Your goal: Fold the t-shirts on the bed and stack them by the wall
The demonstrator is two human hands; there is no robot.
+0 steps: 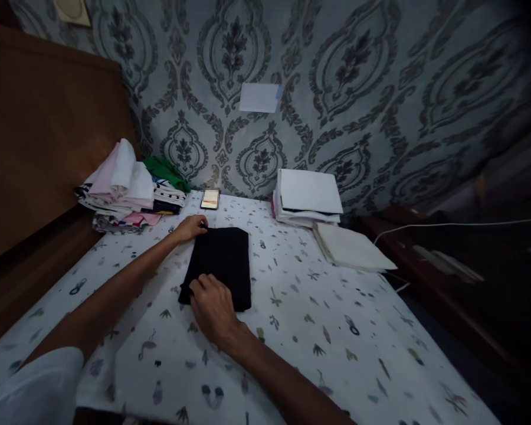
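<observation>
A black folded cloth (223, 254), roughly rectangular, lies flat on the white patterned sheet (301, 330). At its far left corner, my left hand (192, 228) is closed, with the fingertips pinching the edge. My right hand (213, 304) rests on the near left part, its fingers curled down and gripping the fabric by the near corner. The fingertips of the right hand are partly hidden under its knuckles. What garment the cloth is cannot be made out.
A pile of folded clothes (124, 189) sits at the back left beside a brown wooden panel (48, 130). Against the wall are a lit phone (210, 199) and a stack of white papers or folders (310, 192). A cream-coloured flat bundle (351, 247) lies right, near a white cable (460, 224).
</observation>
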